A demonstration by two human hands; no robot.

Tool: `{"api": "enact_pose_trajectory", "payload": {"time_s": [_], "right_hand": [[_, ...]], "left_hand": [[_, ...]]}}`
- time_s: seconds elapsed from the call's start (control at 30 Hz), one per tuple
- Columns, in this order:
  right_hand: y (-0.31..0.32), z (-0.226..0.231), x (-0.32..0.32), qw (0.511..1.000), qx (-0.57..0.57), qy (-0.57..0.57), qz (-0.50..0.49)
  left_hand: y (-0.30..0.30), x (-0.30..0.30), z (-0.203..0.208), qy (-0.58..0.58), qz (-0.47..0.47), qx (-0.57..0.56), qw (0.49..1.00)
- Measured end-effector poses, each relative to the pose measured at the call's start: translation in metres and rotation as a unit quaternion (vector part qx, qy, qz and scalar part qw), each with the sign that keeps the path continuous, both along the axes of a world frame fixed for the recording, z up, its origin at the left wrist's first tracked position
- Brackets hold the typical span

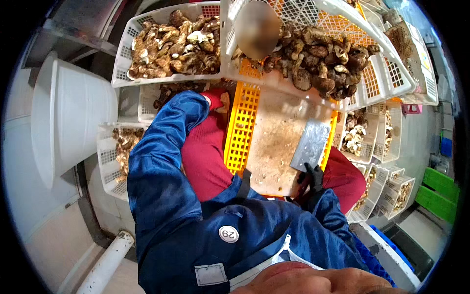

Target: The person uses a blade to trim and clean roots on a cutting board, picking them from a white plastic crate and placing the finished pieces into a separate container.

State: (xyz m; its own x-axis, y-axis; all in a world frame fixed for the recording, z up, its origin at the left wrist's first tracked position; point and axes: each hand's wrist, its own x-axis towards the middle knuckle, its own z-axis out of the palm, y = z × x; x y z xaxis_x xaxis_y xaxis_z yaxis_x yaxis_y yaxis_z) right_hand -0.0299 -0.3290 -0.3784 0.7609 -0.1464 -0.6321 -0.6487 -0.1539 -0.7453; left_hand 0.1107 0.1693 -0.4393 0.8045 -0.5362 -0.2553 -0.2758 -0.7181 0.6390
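My right hand [313, 179], in a black glove, is closed at the near end of a cleaver [312, 142] with a broad grey blade. The blade lies over the right part of a stained, pale cutting board [271, 142], which rests on a yellow crate [237, 139] between my knees. My left hand [213, 99], in a red glove, reaches forward past the board's left side, by a low crate of dark mushrooms [171, 89]. A tan piece [225, 101] shows beside it; its fingers are too hidden to tell whether it grips anything. Small scraps dot the board.
Ahead stand a white crate of whole mushrooms [176, 46] and another with a dark mushroom heap [328, 63]. Crates of cut mushrooms [355, 139] line the right; one more [110, 159] is left. A large white tub [81, 112], a white pipe [107, 262] and green crates [435, 193] flank me.
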Motion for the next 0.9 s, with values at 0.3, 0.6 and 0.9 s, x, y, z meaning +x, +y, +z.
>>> {"api": "enact_pose_trajectory", "payload": {"time_s": [0.3, 0.6, 0.9], "right_hand": [[0.018, 0.036, 0.001, 0.998, -0.07, 0.004, -0.003], [0.038, 0.056, -0.002, 0.992, -0.111, 0.016, 0.058], [-0.017, 0.028, -0.005, 0.98, -0.129, 0.06, 0.137]], "left_hand": [[-0.031, 0.051, -0.084, 0.115, 0.03, 0.081, 0.99], [-0.061, 0.046, -0.145, 0.173, 0.075, 0.085, 0.978], [-0.07, 0.047, -0.176, 0.198, 0.099, 0.065, 0.973]]}}
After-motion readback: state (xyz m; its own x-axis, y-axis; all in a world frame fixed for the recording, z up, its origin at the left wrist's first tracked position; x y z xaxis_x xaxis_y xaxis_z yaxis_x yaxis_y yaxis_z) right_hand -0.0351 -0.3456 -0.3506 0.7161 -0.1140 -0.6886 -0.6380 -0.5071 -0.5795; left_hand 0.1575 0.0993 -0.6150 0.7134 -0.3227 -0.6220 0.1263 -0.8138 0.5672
